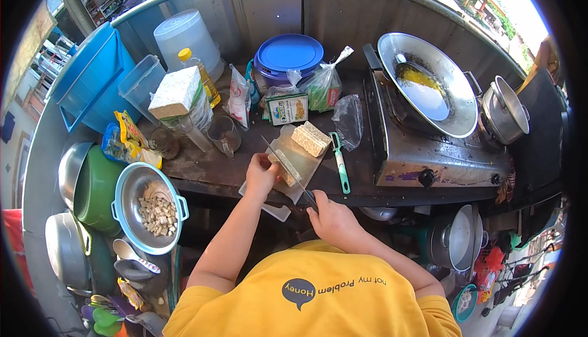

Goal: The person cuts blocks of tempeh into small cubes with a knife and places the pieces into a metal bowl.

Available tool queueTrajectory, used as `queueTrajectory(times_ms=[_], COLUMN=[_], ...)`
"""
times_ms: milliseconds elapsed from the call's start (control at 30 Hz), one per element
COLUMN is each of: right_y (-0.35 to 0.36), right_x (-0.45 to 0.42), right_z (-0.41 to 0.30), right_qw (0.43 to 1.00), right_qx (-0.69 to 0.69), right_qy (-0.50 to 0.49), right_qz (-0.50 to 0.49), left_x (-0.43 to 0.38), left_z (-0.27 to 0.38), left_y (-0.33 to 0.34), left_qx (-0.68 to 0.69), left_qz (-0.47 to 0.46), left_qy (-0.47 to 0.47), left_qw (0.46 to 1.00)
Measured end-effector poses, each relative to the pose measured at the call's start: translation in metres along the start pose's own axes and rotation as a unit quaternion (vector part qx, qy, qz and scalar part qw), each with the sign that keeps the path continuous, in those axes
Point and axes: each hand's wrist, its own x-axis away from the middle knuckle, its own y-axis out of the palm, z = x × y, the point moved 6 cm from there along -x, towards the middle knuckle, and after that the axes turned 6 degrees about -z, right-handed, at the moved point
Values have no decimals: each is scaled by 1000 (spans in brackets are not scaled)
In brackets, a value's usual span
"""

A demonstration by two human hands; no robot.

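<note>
My right hand (333, 217) grips the dark handle of a kitchen knife (284, 162), its blade pointing away to the upper left. The blade lies along a piece of tempeh (285, 169) on a cutting board (298, 183). With bent fingers, my left hand (262, 175) steadies that piece at its left side. Farther back on the board rest more tempeh blocks (311, 138). A green-handled peeler (340, 164) lies just right of the board. Cubed pieces (158, 213) fill part of a blue-rimmed colander (120, 199) at the left.
A wok (390, 47) with oil and a ladle sits on the gas stove (409, 162) at right, beside a small pot (507, 112). Behind the board stand a seasoning box (288, 109), a glass mug (223, 135), an oil bottle (209, 84) and a blue-lidded tub (290, 54).
</note>
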Motion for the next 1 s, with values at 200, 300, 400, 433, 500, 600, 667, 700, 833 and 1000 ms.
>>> queueTrajectory(times_ms=[200,300,400,433,500,600,667,700,833,1000], right_y=[-1,1,-1,-1,-1,-2,-2,-1,10,18], right_x=[-2,-3,-5,-6,-8,-11,-14,-15,-18,-25], right_z=[-3,-1,-5,-6,-7,-5,-3,-2,9,18], right_qw=[999,995,994,993,992,990,989,988,994,994], right_qx=[21,20,37,37,37,44,42,41,32,23], right_qy=[36,74,73,75,81,89,101,107,78,76], right_qz=[-32,-70,-75,-79,-86,-97,-104,-107,-67,-70], left_x=[-1,-1,-2,-4,-9,-9,-9,-7,-3,6], left_z=[1,0,-2,-6,-14,-15,-15,-13,-8,9], left_y=[1,3,3,1,-1,1,0,0,1,3], left_qx=[-2,-7,-7,-10,-18,-37,-31,-28,-31,-56], left_qz=[-3,-3,-6,-3,0,-16,1,8,4,2], left_qy=[13,24,22,29,44,32,37,40,26,30], left_qw=[1000,1000,1000,1000,999,999,999,999,999,998])
